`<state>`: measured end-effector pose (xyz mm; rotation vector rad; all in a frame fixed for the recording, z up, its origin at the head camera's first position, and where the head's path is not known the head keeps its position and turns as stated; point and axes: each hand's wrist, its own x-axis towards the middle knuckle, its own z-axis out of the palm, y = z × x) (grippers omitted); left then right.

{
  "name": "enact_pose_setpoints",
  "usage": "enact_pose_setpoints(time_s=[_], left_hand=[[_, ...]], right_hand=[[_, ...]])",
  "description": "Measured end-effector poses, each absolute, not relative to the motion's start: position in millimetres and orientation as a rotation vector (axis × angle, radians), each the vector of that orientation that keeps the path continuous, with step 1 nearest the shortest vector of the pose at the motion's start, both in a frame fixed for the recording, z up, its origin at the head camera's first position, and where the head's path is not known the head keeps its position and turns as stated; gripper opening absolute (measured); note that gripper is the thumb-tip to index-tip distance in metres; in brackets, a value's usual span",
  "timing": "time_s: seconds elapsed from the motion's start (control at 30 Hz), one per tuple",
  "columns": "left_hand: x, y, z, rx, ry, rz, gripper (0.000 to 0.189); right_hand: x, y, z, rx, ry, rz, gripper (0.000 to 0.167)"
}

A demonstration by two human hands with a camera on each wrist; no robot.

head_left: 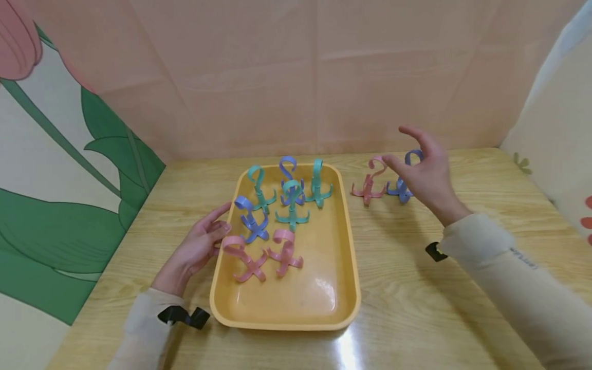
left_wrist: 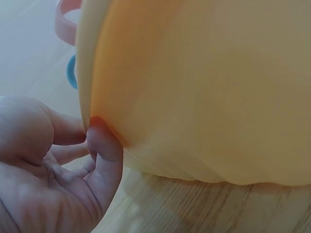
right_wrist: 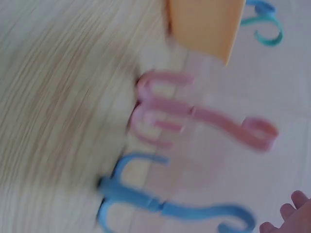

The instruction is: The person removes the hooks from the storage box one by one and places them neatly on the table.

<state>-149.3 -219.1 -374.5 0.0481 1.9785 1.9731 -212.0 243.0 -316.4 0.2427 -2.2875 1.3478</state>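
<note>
My left hand [head_left: 203, 239] pinches the left rim of a yellow-orange plastic tray [head_left: 355, 288]. In the left wrist view, thumb and index finger close on the rim of the tray [left_wrist: 204, 87] from either side. My right hand [head_left: 427, 177] holds nothing, its thumb and index finger spread wide. It overlaps a blue four-pronged plastic hook [head_left: 401, 191] in the head view and hides part of its curl. Just left of that stands a similar pink hook [head_left: 367, 192]. The right wrist view has the blue hook [right_wrist: 184, 209] and pink hook [right_wrist: 167, 104] upright on the table.
Inside the tray, towards its far and left sides, are three green hooks [head_left: 292, 216], two blue hooks [head_left: 254, 226] and two pink hooks [head_left: 287, 257]. The wooden table [head_left: 393, 318] meets a draped pinkish backdrop [head_left: 314, 77] behind. A leaf-patterned panel [head_left: 55, 231] stands left.
</note>
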Motion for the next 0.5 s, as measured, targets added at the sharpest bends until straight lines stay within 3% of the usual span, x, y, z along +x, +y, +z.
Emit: enact_pose_setpoints(time_s=[0.3, 0.5], left_hand=[[-148, -219, -373, 0.036, 1.975, 1.975, 0.059], [-149, -218, -374, 0.025, 1.976, 1.972, 0.059]], right_hand=[[-180, 188, -294, 0.482, -2.162, 1.393, 0.053], [-191, 178, -313, 0.537, -2.211, 1.548, 0.058]])
